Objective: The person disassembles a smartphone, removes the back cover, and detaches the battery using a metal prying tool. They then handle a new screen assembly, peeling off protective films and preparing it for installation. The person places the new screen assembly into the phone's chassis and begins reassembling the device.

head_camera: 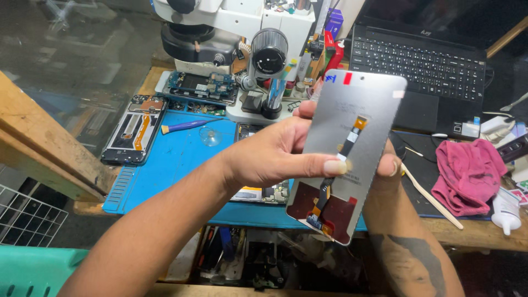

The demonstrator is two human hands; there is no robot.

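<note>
I hold a grey phone screen panel [360, 110] upright with its back toward me, an orange and black flex cable running down its middle. My left hand [269, 154] grips its left edge, the thumb pressed on the cable near the centre. My right hand [389, 165] supports the panel from behind on the right edge; mostly a fingertip shows. An opened phone [258, 192] lies on the blue mat [176, 154] beneath my left hand, largely hidden.
A white microscope [242, 33] stands at the back. Two more opened phones [132, 129] [201, 85] lie at the left. A black laptop [423, 60], a pink cloth [467, 173], a wooden stick [432, 198], a white glue bottle [506, 212] and a blue-handled tool [187, 126] lie around.
</note>
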